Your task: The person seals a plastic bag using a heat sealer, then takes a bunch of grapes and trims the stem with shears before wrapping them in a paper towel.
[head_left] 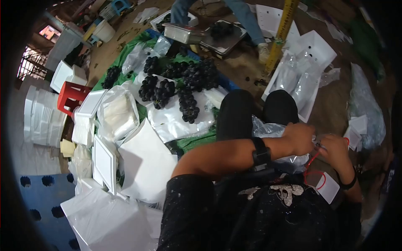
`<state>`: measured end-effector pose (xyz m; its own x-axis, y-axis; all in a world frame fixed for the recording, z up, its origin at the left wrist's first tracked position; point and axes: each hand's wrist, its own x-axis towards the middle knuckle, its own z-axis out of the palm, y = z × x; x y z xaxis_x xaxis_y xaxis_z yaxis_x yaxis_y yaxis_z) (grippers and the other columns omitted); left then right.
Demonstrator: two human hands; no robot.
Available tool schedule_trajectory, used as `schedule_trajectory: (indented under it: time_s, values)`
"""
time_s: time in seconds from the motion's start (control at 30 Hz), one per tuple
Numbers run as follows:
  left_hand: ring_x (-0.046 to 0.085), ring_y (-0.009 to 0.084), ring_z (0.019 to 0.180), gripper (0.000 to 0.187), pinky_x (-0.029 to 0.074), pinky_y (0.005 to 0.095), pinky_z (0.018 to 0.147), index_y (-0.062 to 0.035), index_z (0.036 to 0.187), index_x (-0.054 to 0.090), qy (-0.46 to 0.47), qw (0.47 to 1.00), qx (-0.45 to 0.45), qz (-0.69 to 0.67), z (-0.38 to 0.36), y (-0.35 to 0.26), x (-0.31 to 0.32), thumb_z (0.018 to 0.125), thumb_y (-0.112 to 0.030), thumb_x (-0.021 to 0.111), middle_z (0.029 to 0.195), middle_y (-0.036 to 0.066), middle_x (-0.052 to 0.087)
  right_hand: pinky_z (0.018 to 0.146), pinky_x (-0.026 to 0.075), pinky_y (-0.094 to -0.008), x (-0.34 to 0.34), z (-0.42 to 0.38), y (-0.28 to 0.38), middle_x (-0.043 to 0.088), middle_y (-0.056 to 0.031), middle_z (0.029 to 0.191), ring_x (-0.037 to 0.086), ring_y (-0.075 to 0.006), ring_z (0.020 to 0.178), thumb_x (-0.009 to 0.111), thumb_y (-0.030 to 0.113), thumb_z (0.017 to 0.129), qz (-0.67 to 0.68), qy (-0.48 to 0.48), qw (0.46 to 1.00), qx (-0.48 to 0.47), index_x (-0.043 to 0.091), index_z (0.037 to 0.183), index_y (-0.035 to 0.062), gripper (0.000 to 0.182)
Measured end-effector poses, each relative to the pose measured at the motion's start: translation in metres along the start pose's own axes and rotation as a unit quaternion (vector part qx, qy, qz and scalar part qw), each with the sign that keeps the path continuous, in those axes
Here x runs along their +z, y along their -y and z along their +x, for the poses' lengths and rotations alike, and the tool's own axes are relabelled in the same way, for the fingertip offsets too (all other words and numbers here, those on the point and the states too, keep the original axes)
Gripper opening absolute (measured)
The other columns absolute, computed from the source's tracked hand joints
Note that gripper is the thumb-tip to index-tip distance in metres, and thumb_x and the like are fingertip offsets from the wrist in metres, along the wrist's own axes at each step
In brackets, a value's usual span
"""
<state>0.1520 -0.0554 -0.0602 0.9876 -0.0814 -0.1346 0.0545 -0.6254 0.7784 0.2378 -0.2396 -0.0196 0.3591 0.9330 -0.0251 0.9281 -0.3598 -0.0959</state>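
My left hand (298,139) is closed, its fingertips meeting those of my right hand (335,149) over my lap. Between them is a small greyish thing, too small to name. A thin red cord (309,161) hangs from the fingers of my closed right hand and loops down against my shirt; a bit of red also shows past that hand's far side. Under my left hand, a clear plastic bag (268,129) lies crumpled across my lap. Whatever sits inside my left fingers is hidden.
Bunches of dark grapes (194,75) lie on plastic sheets to the left. White foam box (310,100) holds clear bags ahead. Foam lids (104,163), a red stool (72,98) and a yellow post (282,35) stand around. Another person's legs (247,21) are at the back.
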Motion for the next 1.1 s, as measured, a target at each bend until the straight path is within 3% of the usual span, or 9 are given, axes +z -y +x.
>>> schedule_trajectory:
  time_s: [0.27, 0.4, 0.47, 0.53, 0.9, 1.1]
  values:
    - [0.063, 0.0316, 0.102, 0.039, 0.045, 0.0479, 0.088, -0.0082, 0.107, 0.063, -0.018, 1.0, -0.003, -0.011, -0.001, 0.006, 0.001, 0.073, -0.028, 0.065, 0.106, 0.013, 0.066, 0.059, 0.045, -0.0411, 0.002, 0.002, -0.008, 0.059, -0.0077, 0.075, 0.059, -0.0303, 0.071, 0.073, 0.023, 0.068, -0.004, 0.013, 1.0, -0.01, 0.058, 0.071, 0.0066, 0.022]
    - [0.064, 0.0327, 0.097, 0.035, 0.049, 0.0438, 0.082, -0.0098, 0.104, 0.064, -0.039, 0.998, 0.033, -0.036, -0.004, 0.014, -0.001, 0.075, -0.028, 0.065, 0.102, 0.014, 0.067, 0.059, 0.046, -0.0405, -0.016, 0.005, 0.012, 0.058, -0.0043, 0.075, 0.06, -0.0266, 0.073, 0.073, 0.027, 0.07, -0.027, 0.02, 0.999, -0.02, 0.061, 0.073, 0.0107, 0.021]
    - [0.064, 0.0339, 0.095, 0.031, 0.05, 0.0416, 0.081, -0.0092, 0.102, 0.064, -0.099, 0.991, 0.08, -0.048, -0.009, 0.019, 0.003, 0.075, -0.025, 0.065, 0.098, 0.015, 0.067, 0.059, 0.046, -0.0396, -0.02, 0.01, 0.013, 0.057, -0.0036, 0.073, 0.061, -0.0253, 0.073, 0.072, 0.029, 0.071, -0.032, 0.023, 0.999, 0.001, 0.061, 0.073, 0.0114, 0.021]
    - [0.064, 0.0343, 0.095, 0.031, 0.05, 0.0417, 0.081, -0.009, 0.103, 0.063, -0.064, 0.995, 0.044, -0.059, -0.006, 0.018, -0.006, 0.076, -0.023, 0.066, 0.097, 0.015, 0.066, 0.059, 0.047, -0.0389, -0.015, 0.006, 0.016, 0.056, -0.0038, 0.073, 0.061, -0.0252, 0.074, 0.071, 0.031, 0.074, -0.022, 0.0, 1.0, 0.02, 0.061, 0.073, 0.0108, 0.022]
    - [0.063, 0.0348, 0.093, 0.029, 0.049, 0.041, 0.081, -0.0071, 0.101, 0.062, -0.048, 0.997, 0.052, -0.043, -0.003, 0.012, -0.005, 0.076, -0.023, 0.066, 0.097, 0.015, 0.067, 0.059, 0.047, -0.038, -0.004, -0.01, 0.02, 0.056, -0.004, 0.073, 0.06, -0.0253, 0.072, 0.069, 0.033, 0.077, 0.004, -0.037, 0.998, 0.058, 0.058, 0.071, 0.0089, 0.027]
    - [0.062, 0.0333, 0.097, 0.032, 0.047, 0.0433, 0.086, -0.0073, 0.102, 0.062, -0.077, 0.991, 0.083, 0.07, -0.002, 0.006, 0.008, 0.076, -0.025, 0.066, 0.1, 0.015, 0.066, 0.059, 0.047, -0.0387, 0.004, -0.015, 0.015, 0.056, -0.0052, 0.072, 0.06, -0.0263, 0.072, 0.069, 0.032, 0.076, 0.009, -0.004, 0.997, 0.075, 0.059, 0.071, 0.0079, 0.027]
